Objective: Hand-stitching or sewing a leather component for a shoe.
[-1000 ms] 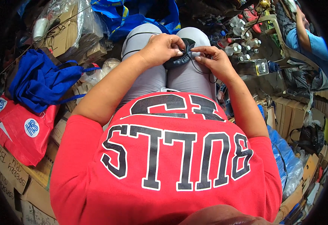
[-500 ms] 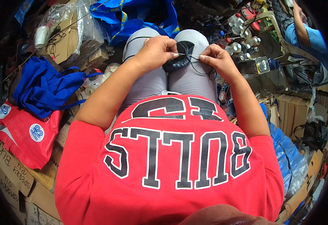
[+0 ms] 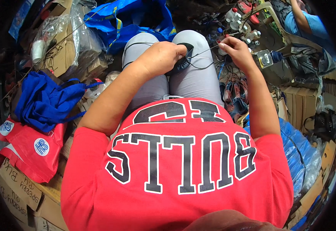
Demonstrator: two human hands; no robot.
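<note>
Over my thighs, my left hand (image 3: 164, 57) is closed on a black shoe upper (image 3: 181, 65) with a puckered edge. The hand covers much of it. Farther right, my right hand (image 3: 237, 53) pinches a dark thread (image 3: 205, 51), which runs taut back to the shoe upper. A thin, bright, needle-like tip (image 3: 233, 34) sticks out beyond those fingers. Another thin silver needle (image 3: 200, 57) shows against my right thigh, just right of the upper. A loose loop of dark thread curves below it.
A blue bag (image 3: 131, 23) lies beyond my knees. Plastic bottles (image 3: 235, 21) cluster at the far right, near a person in a blue top (image 3: 316, 32). Left are a dark blue cloth bag (image 3: 47, 100), a red bag (image 3: 33, 150) and cardboard (image 3: 20, 184). Shoes (image 3: 235, 94) sit right of my thighs.
My hands were close together at the upper, with needles showing on both sides. My right hand has drawn away to the right and up, pulling the thread out; the left stays at the upper.
</note>
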